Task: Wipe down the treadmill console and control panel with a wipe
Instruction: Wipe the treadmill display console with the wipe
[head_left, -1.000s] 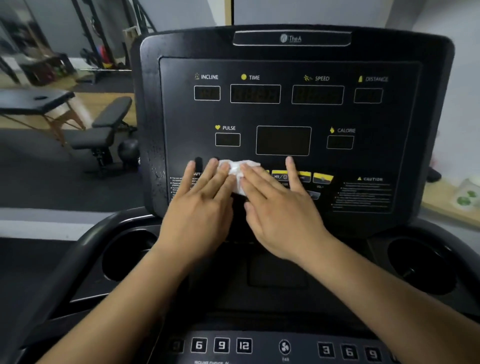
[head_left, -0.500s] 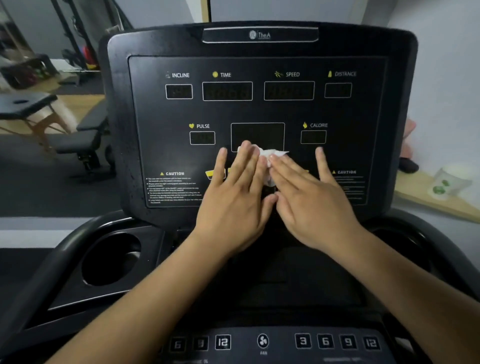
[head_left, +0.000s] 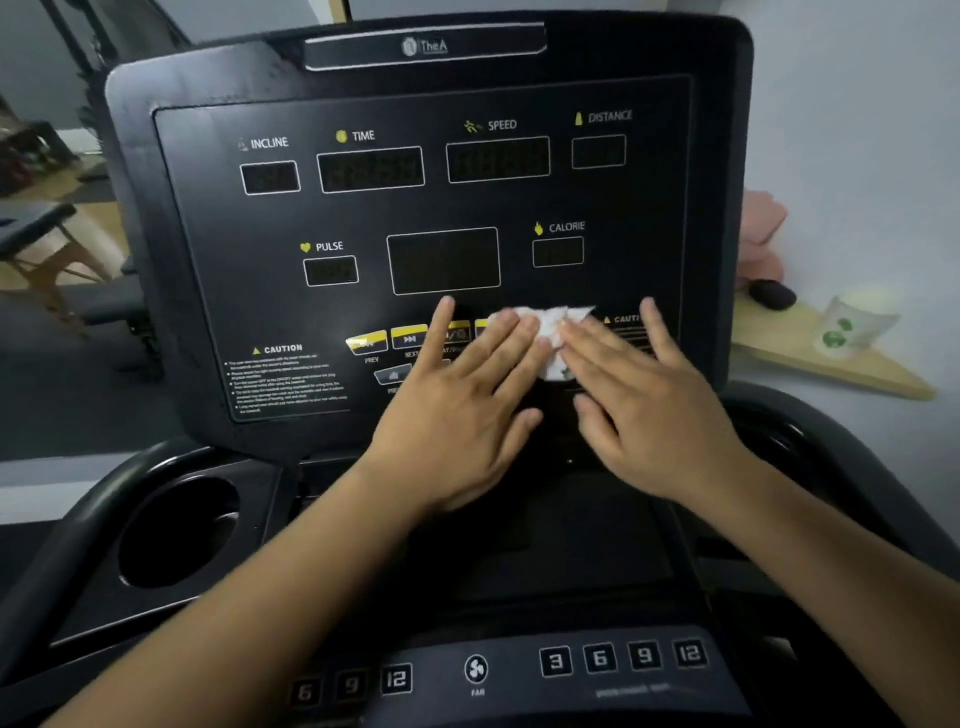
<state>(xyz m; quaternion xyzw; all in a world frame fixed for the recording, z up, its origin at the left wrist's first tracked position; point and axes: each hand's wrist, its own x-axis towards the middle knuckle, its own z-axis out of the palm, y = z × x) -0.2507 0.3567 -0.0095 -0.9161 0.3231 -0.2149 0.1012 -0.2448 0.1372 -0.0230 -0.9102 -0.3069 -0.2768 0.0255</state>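
Observation:
The black treadmill console (head_left: 208, 249) stands upright in front of me, with dark display windows and yellow buttons along its lower part. A crumpled white wipe (head_left: 550, 325) lies flat against the console's lower right area. My left hand (head_left: 467, 400) and my right hand (head_left: 639, 395) press it there side by side with straight fingers, and most of the wipe is hidden beneath them. Below my forearms runs the control panel (head_left: 519, 670) with numbered keys and a fan button.
A round cup holder (head_left: 171, 535) sits in the tray at the lower left. At the right, a wooden ledge (head_left: 810, 358) holds a white cup with green marks (head_left: 847, 327) and a dark object. A bench and gym gear stand at the far left.
Both hands have slid the wipe to the right along the console's lower strip, from the left caution text across the yellow buttons to the right caution label.

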